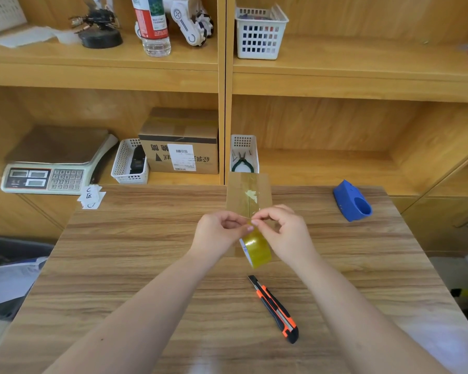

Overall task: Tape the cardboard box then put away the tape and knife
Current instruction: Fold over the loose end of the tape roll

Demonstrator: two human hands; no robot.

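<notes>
I count one tape roll (257,249), one knife (276,309), one flat cardboard box (247,194) and one blue dispenser (352,201) on the wood-grain bench (135,255); my left hand (218,233) and right hand (284,233) meet over the box's near end, fingertips pinched narrow at the yellowish, glossy roll's top edge; I cannot tell whether a loose end is caught; the hands hide the box's near part; the orange-and-black knife lies just nearer me, apart from the roll; the dispenser sits far right.
</notes>
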